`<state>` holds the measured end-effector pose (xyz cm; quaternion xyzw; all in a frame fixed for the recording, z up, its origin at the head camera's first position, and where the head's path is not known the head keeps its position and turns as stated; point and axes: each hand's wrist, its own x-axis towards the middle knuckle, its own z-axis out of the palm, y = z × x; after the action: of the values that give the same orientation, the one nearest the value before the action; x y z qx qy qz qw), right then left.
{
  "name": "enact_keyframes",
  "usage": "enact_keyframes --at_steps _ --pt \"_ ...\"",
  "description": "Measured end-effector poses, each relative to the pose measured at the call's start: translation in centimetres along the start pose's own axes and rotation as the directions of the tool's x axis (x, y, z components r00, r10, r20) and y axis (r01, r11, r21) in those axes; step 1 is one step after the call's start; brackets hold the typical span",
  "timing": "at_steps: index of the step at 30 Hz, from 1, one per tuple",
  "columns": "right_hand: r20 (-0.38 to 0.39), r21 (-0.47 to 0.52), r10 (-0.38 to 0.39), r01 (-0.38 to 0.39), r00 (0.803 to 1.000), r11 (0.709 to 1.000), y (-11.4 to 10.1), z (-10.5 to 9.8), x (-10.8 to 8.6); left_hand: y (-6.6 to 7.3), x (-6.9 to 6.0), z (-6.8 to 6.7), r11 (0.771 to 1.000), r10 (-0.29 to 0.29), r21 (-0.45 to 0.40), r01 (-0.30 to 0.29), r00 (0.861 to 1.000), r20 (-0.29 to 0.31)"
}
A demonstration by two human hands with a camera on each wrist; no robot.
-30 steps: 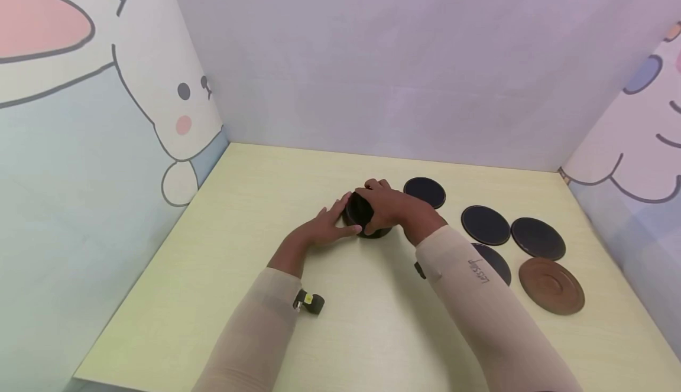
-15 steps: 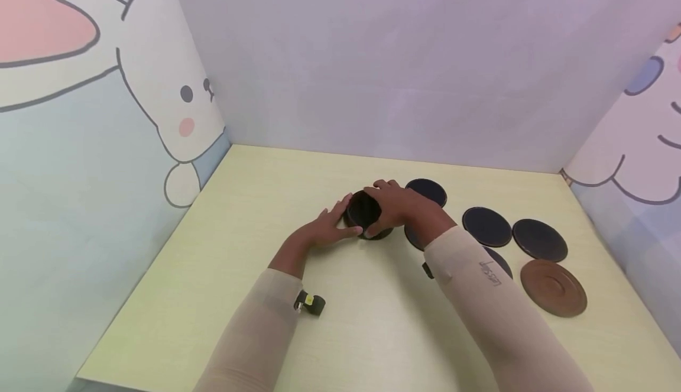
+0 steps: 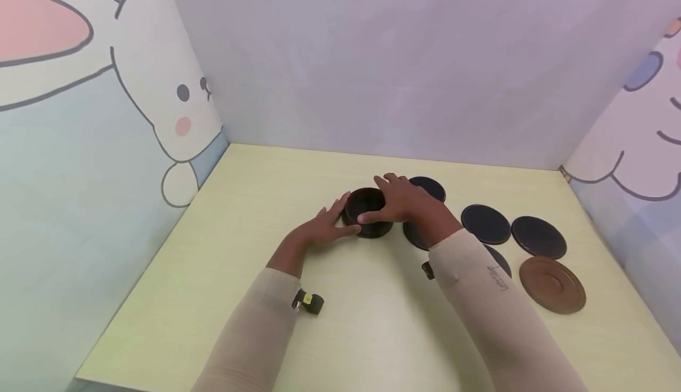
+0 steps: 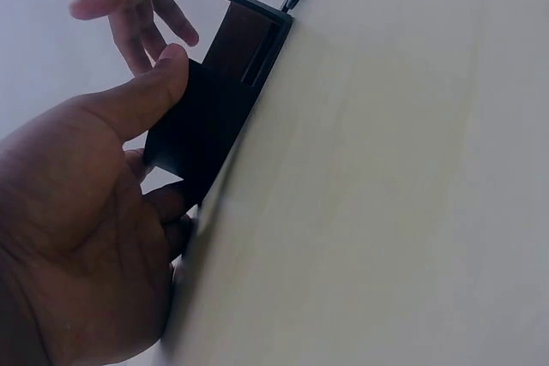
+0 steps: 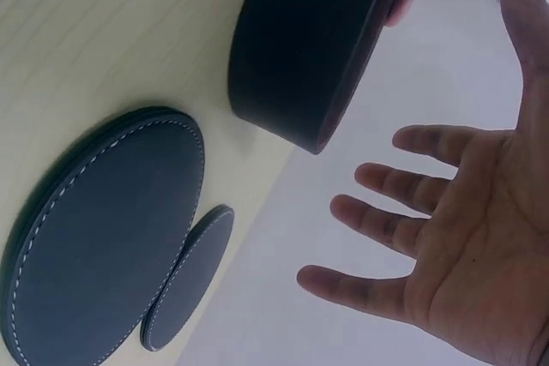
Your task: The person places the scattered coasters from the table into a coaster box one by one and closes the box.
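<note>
A round, open-topped coaster holder (image 3: pixel 375 231), black outside and brown inside, stands on the table. My left hand (image 3: pixel 323 228) grips its left side; in the left wrist view the thumb lies along the black wall (image 4: pixel 199 122) and the other fingers are partly hidden. My right hand (image 3: pixel 400 201) is over the holder's right side, its fingers spread. The right wrist view shows that hand (image 5: pixel 467 237) holding nothing, apart from the holder (image 5: pixel 296 53). Something dark lies inside the holder, too dim to make out.
Black round coasters with stitched edges (image 3: pixel 486 224) lie right of the holder, several in all, two partly behind my right hand and wrist. A brown disc with a raised ring (image 3: pixel 552 284) lies nearest the front right. Walls enclose the table (image 3: pixel 255 191) at the back and sides.
My right hand has drawn back a little to the right from the holder's opening and its fingers have spread. More of the holder's inside shows. My left hand has stayed in place.
</note>
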<state>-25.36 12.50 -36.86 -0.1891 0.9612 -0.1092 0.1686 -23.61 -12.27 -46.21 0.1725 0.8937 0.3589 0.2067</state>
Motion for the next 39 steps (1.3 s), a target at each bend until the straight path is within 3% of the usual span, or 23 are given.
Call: enact_keyframes --at_steps 9,22,31,39 --pt "-0.035 -0.008 0.049 -0.049 0.998 0.999 0.2 -0.2 -1.8 -0.2 0.0 0.2 1.000 -0.021 -0.014 0.021 1.000 -0.006" --pt "-0.129 0.098 0.120 -0.108 0.984 0.989 2.8 -0.2 -4.8 -0.1 0.4 0.2 1.000 0.024 -0.009 -0.023 1.000 0.005" --pt "-0.107 0.097 0.179 -0.169 0.978 0.981 4.5 0.5 -5.4 -0.1 0.4 0.2 1.000 0.022 -0.010 -0.022 1.000 0.001" --pt "-0.079 0.131 0.181 -0.169 0.980 0.977 5.6 0.9 -5.5 0.0 0.3 0.2 0.999 0.037 0.002 -0.037 0.999 0.000"
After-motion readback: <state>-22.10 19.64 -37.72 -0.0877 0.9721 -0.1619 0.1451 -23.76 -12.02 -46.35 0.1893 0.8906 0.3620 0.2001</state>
